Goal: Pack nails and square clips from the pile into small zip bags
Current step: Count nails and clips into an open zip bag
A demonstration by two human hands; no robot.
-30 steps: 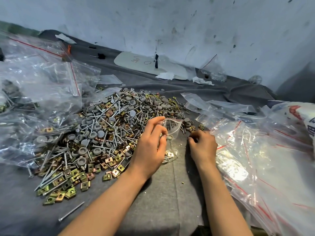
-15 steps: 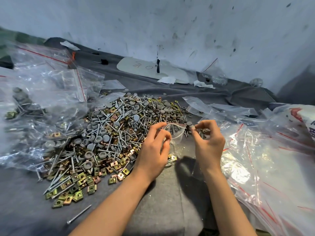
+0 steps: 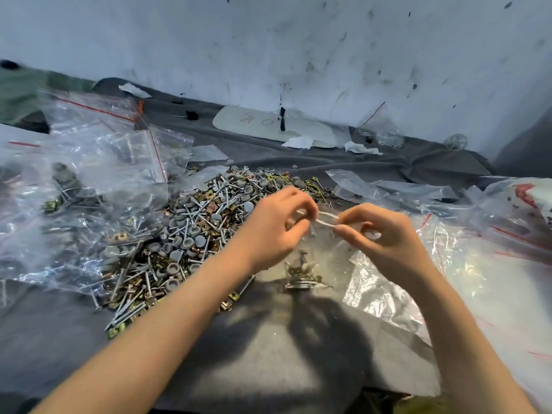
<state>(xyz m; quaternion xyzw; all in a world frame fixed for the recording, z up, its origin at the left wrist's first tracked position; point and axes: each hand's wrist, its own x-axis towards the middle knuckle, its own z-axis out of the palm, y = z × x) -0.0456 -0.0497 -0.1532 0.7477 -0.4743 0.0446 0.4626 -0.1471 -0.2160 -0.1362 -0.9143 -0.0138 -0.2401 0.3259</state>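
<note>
Two hands up | left hand [image 3: 270, 227] pinches zip bag [image 3: 310, 252] top | right hand [image 3: 379, 234] pinches same strip | pile [image 3: 191, 222] left

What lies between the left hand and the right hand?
In the head view, the top edge of the small clear zip bag spans left hand to right hand, pinched by both.

Centre of frame: left hand [image 3: 276, 227] and right hand [image 3: 378, 234] pinch the top edge of a small zip bag [image 3: 310, 264] holding nails and clips, with the loose pile [image 3: 185, 231] at centre left and filled bags [image 3: 74, 186] at far left
</note>
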